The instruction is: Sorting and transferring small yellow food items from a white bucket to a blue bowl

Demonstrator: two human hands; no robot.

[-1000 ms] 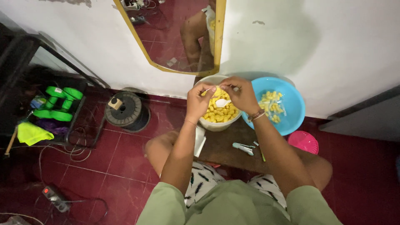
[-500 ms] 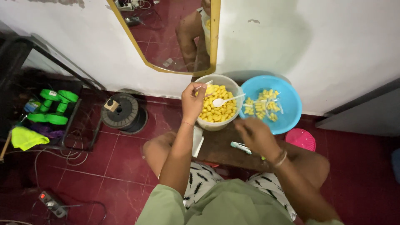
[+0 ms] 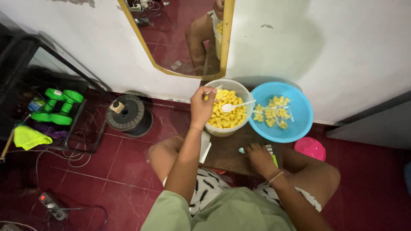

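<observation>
Sitting low against a white wall, the person works over a small dark wooden tabletop, most of which is hidden under the bowls and the arms. The left hand, at the middle of the frame, is closed round a small pale thing at the near rim of a translucent round tub; what it pinches is too small to make out. The tub is filled with short, glossy yellow pieces, and a white plastic spoon lies across them, its long axis running left to right, bowl end at the left and handle pointing right toward the blue plastic basin. That basin stands just right of the tub, touching it, with a thin scatter of the same yellow pieces. The right hand, lower centre, rests palm down on the tabletop over a small tool with a shiny tip; whether the fingers grip it cannot be told. A pink round lid or dish lies on the red tiled floor at right, partly cut off by the knee. At upper centre a gold-framed mirror leans on the wall. Green dumbbells sit in a black rack at left, beside a dark cable spool.
</observation>
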